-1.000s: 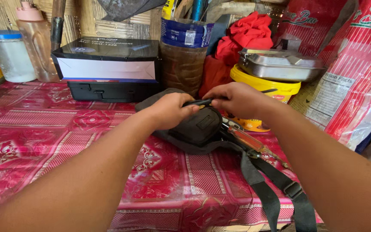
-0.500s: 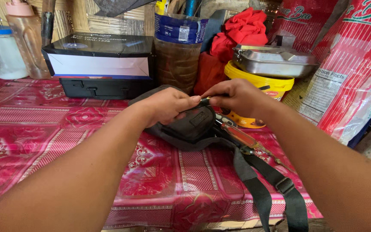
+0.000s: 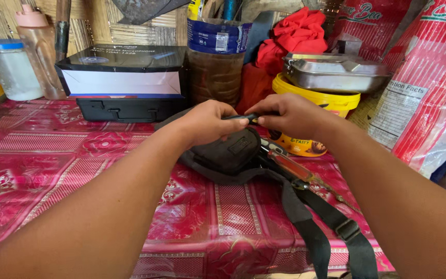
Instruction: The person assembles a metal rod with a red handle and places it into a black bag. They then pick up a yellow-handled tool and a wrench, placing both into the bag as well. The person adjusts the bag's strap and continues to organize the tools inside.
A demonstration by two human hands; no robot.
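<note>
1. Both forearms are bare all the way into view, and no sleeve shows on either one.
2. The left hand (image 3: 207, 123) wears no glove, ring or watch.
3. The right hand (image 3: 290, 114) is likewise bare, without ring or wristband.
4. The fingernails that show are short and unpainted.
5. Neither wrist carries a strap, a bracelet or a marking.

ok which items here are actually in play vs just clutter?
In play: left hand, right hand, thin dark piece pinched between them, black pouch with strap.
Clutter: screwdriver, yellow tub, metal tin, black case, jar.
</note>
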